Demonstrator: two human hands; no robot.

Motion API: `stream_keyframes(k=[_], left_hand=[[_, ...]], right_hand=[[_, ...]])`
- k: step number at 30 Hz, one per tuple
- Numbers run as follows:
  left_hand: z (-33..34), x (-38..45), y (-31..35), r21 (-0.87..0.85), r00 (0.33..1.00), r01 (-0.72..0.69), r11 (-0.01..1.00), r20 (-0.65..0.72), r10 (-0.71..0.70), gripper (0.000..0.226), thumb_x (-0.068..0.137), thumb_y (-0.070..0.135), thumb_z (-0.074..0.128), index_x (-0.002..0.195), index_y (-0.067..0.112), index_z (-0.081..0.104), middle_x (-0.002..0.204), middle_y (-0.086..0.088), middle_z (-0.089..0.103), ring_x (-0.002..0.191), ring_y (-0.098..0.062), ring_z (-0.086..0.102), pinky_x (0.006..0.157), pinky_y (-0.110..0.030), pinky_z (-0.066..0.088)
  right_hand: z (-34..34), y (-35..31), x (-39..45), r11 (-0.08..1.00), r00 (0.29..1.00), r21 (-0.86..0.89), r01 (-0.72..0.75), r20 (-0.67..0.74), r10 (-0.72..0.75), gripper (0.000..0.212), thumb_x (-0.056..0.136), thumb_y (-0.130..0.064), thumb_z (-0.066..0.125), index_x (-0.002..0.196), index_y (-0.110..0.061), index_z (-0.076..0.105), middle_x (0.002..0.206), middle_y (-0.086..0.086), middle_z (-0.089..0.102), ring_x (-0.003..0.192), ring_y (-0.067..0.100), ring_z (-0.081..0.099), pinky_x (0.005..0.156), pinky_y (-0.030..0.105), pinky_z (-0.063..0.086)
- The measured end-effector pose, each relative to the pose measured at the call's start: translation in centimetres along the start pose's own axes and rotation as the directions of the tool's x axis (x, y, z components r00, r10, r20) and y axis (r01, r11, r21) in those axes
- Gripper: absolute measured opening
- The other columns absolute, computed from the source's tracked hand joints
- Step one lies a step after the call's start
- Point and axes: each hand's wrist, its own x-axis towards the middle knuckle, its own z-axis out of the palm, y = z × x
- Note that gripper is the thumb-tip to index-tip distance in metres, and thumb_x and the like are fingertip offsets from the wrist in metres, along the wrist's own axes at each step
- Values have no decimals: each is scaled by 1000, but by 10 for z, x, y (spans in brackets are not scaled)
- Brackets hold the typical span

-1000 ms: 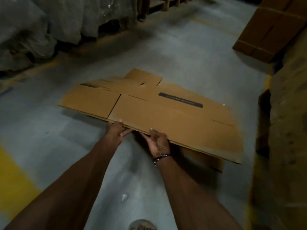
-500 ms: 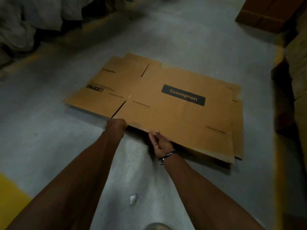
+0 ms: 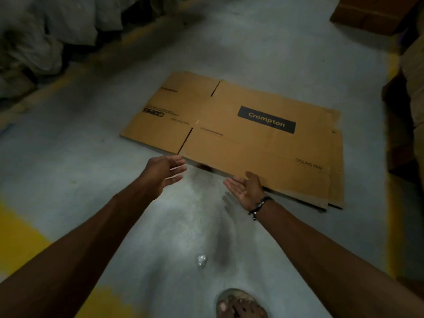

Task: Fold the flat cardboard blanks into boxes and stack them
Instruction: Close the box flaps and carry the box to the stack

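My left hand (image 3: 164,172) and right hand (image 3: 246,190) hover at mid-frame, fingers spread, grip released. Half a second ago both held the near edge of the Crompton cardboard blank (image 3: 241,134); it now seems to lie flat on the floor (image 3: 91,157).

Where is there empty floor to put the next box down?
Bare grey floor lies left of the cardboard blank, up to the yellow stripe. More lies beyond it, toward the grey sacks. The right side is crowded with stacked cardboard.
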Motion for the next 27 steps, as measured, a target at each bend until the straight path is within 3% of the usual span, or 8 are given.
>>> stream_keyframes(k=[3,7,10,15,19,22,25,27], left_hand=[[-31,-47,18,16,997,-50,999,-65,51,21,102,9,53,118,8,66,113,-8,72,103,-21,70,73,-30,56],[-66,-139,55,-6,984,-93,996,-153,91,21,103,14,53,117,8,67,113,-7,72,100,-20,70,72,-30,55],[-89,-225,82,-16,966,-179,984,-190,173,23,104,14,50,118,6,66,113,-8,72,97,-19,71,71,-30,54],[-126,-381,109,-47,916,-319,947,-269,296,21,104,11,48,117,8,64,108,-6,71,91,-17,69,74,-29,53],[-156,-496,106,-78,856,-415,906,-371,360,19,103,12,50,114,9,65,103,-3,71,88,-15,69,72,-28,53],[-177,-574,94,-129,785,-504,854,-481,390,17,103,13,52,112,12,66,103,-2,72,84,-12,69,69,-28,52],[-198,-646,80,-191,716,-581,792,-583,385,15,103,13,52,106,15,66,97,1,71,79,-11,66,67,-26,53],[-213,-689,67,-197,673,-622,758,-629,389,15,104,13,52,102,16,66,95,2,71,77,-10,64,65,-25,52]], right_hand=[[22,-8,-49,1000,998,-7,26,56,-26,43,108,-33,42,116,7,53,118,26,61,110,39,63,101,41,52],[63,-23,-141,998,992,-23,56,118,-53,35,107,-29,43,108,4,56,110,25,64,94,36,67,79,39,61],[94,-30,-226,998,979,-27,61,198,-55,33,107,-27,43,105,4,56,115,29,66,101,38,68,70,37,63],[136,-26,-372,993,913,-97,65,408,-20,33,107,-22,41,113,8,53,123,32,62,112,41,65,74,41,61],[157,-2,-479,978,847,-197,66,530,49,41,107,-22,40,131,10,48,130,30,60,120,39,61,69,37,61],[168,26,-548,971,791,-236,31,600,121,42,108,-20,39,134,11,47,137,30,55,127,40,57,67,40,61],[178,64,-602,951,732,-310,-9,646,218,37,107,-21,41,123,11,50,134,30,57,101,41,70,62,41,63],[184,93,-632,931,697,-362,-31,661,280,36,107,-21,41,121,10,51,122,30,61,85,41,72,58,39,63]])
